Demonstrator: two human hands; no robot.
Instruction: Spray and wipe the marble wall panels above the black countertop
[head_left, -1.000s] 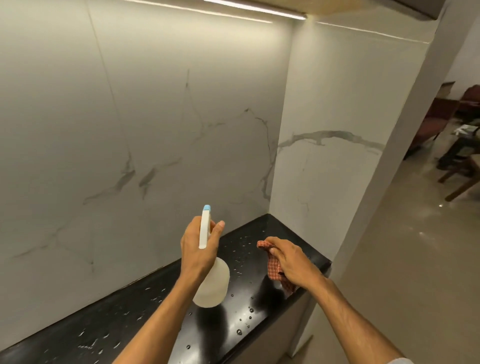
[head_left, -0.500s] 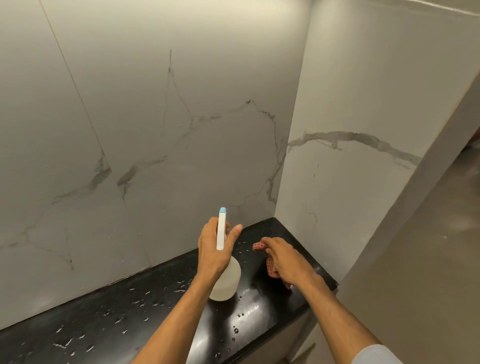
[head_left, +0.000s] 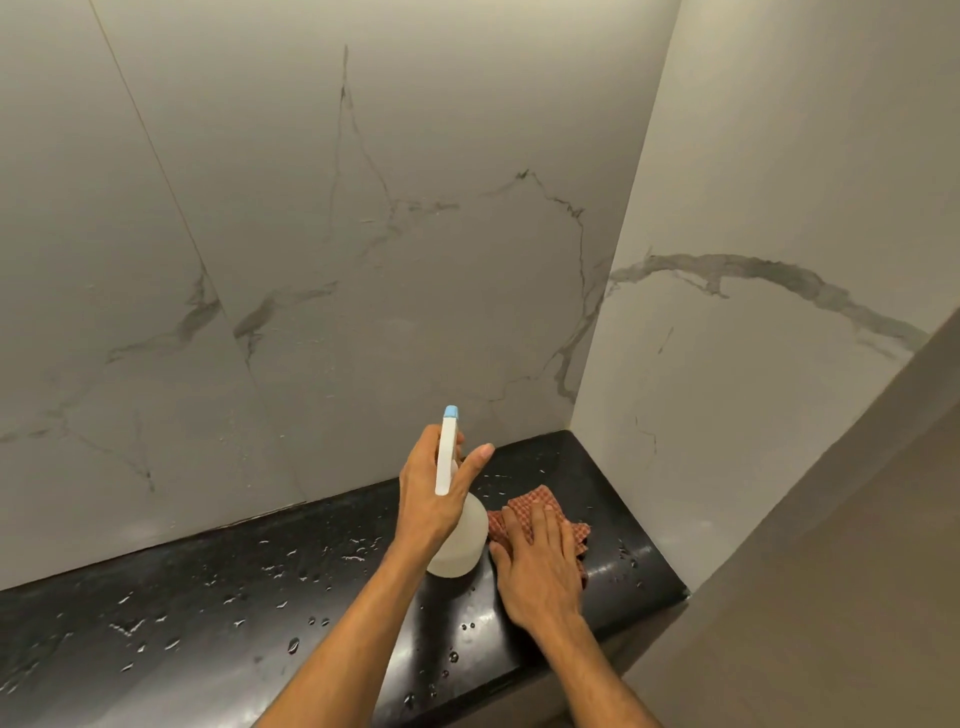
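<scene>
My left hand (head_left: 434, 491) grips a white spray bottle (head_left: 457, 545) with a blue nozzle tip, held upright above the black countertop (head_left: 208, 613) and pointed at the back marble wall panel (head_left: 363, 260). My right hand (head_left: 540, 566) lies flat, palm down, on a red checked cloth (head_left: 540, 506) that rests on the countertop near the corner. The side marble panel (head_left: 753, 338) with a grey vein stands to the right. Fine droplets show on the back panel low down.
Water drops are scattered over the glossy countertop. Its front edge curves off at the right end (head_left: 670, 587), beside a plain grey wall (head_left: 831, 597). A seam runs diagonally down the back panel at the left (head_left: 171, 197).
My right hand has slid toward me and flattened on the cloth, spreading it out. The spray bottle stays in my left hand, and the view has tilted down and closer.
</scene>
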